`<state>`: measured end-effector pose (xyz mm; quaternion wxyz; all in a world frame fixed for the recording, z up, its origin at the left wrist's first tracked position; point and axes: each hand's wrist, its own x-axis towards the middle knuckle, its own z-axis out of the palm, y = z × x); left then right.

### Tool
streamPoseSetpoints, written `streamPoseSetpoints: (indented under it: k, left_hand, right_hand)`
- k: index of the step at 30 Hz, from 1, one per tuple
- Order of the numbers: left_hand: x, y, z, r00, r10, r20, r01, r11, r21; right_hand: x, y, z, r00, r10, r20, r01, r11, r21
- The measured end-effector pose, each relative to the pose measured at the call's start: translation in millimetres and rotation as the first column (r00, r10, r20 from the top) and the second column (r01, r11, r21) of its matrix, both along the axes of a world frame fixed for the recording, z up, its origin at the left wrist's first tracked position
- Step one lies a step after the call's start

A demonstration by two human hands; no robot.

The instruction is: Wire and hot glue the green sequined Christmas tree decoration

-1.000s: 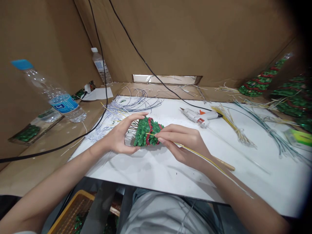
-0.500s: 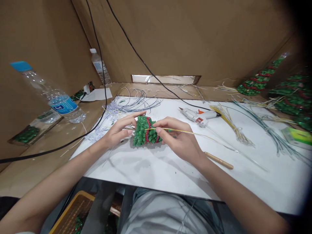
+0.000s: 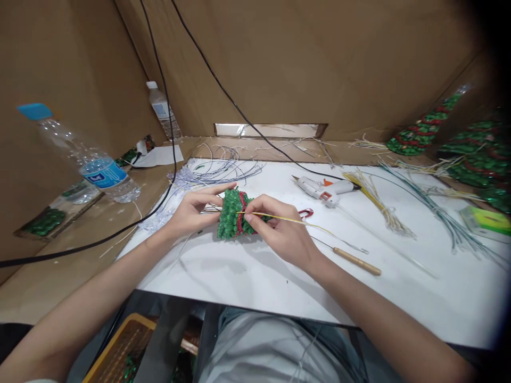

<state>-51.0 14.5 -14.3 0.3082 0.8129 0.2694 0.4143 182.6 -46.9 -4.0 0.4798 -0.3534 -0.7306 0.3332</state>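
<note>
A small green Christmas tree with a red garland lies on its side above the white board. My left hand is closed around its wide base end, where thin wires stick out. My right hand pinches a yellow wire between thumb and forefinger, close to the garland. One end of that wire meets the tree's side; its paler end trails off to the right. The tree's narrow part is hidden behind my right hand. A red looped end shows past my knuckles.
A wooden-handled tool with a thin metal shaft lies right of my right hand. Behind it are a glue gun and yellow wire bundles. Green wires lie farther right. A bottle stands left, near a black cable.
My right hand has shifted left along the yellow wire, closer to the tree's side. This uncovers the red looped end and the wooden-handled tool's shaft. My left hand stays at the base.
</note>
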Motion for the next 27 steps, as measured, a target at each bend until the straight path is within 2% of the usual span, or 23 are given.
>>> streamPoseSetpoints:
  k: [10,16,27]
  left_hand:
    - [1,-2,3.3,0.997,0.037,-0.071,-0.035,0.999,0.036]
    - [-1,0,6.8,0.992,0.054,-0.116,-0.044,0.995,0.084]
    - [-11,6,17.9,0.978,0.086,-0.189,-0.057,0.986,0.156]
  right_hand:
    - [-1,-1,3.1,0.999,-0.043,-0.019,0.042,0.998,-0.051]
    - [11,-1,9.9,0.997,-0.064,-0.047,0.063,0.998,-0.018]
    - [31,0,20.6,1.0,0.009,-0.018,-0.008,0.999,0.049]
